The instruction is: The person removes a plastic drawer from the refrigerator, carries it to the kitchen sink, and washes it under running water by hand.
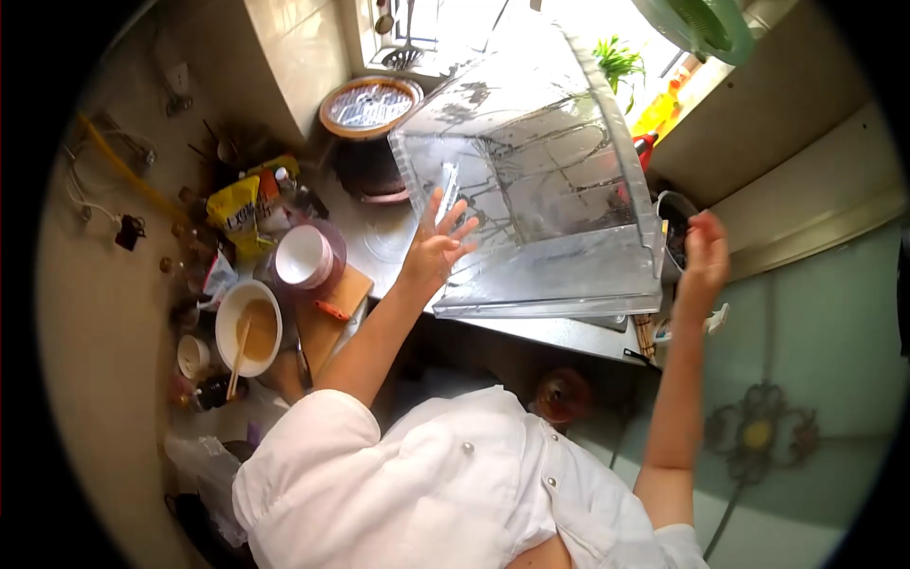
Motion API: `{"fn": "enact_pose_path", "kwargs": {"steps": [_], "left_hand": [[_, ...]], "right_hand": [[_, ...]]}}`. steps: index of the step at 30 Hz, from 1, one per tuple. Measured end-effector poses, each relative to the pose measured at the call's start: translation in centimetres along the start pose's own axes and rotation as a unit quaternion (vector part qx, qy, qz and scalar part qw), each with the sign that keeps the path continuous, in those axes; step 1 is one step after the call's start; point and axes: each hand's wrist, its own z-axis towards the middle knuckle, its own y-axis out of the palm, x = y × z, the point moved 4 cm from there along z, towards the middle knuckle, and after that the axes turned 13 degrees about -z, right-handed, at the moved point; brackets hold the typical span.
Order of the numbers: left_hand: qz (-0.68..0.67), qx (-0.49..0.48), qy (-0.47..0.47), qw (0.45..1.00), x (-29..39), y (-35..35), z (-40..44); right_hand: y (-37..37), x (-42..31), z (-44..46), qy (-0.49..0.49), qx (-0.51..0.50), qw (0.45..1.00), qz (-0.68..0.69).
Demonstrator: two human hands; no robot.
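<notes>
A large clear plastic drawer [559,245], wet and streaked, stands tilted over the counter by the window. My left hand [439,245] is at its left wall, fingers spread; whether the palm presses on the plastic is hard to tell. Beyond the drawer's right side is my right hand [704,258], with bent, slightly blurred fingers beside a dark-filled container [669,209]. A gap shows between this hand and the drawer's near right corner.
At left are a white bowl [226,327] with chopsticks [240,356], a pink-and-white bowl [305,256], a cutting board [327,332] and an orange-handled knife [331,310]. A round brown-rimmed lid [346,126] sits behind. A green basket [706,33] hangs upper right.
</notes>
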Motion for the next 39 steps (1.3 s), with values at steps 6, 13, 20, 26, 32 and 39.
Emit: {"fn": "enact_pose_path", "kwargs": {"steps": [6, 13, 20, 26, 32, 39], "left_hand": [[0.056, 0.039, 0.023, 0.997, -0.2, -0.4, -0.1], [0.035, -0.008, 0.016, 0.999, -0.7, -2.4, 0.2], [-0.084, 0.112, -0.006, 0.990, -0.1, -11.7, 4.5], [-0.180, -0.040, -0.132, 0.974, -3.0, -4.5, 8.4], [-0.190, 0.127, -0.094, 0.969, -4.7, -4.1, 8.1], [-0.232, 0.061, -0.100, 0.966, -5.3, -5.1, 9.8]], "right_hand": [[5.9, -12.0, 1.0, -0.158, -0.227, 0.926, -0.259], [8.1, -9.1, 1.4, -0.134, -0.165, 0.961, -0.176], [6.4, -15.0, -0.2, -0.304, -0.077, 0.912, -0.265], [6.9, -16.2, -1.1, -0.454, -0.073, 0.813, -0.357], [7.7, -15.8, -0.5, -0.496, -0.035, 0.773, -0.395], [7.4, -15.6, -1.5, -0.516, -0.032, 0.768, -0.378]]}}
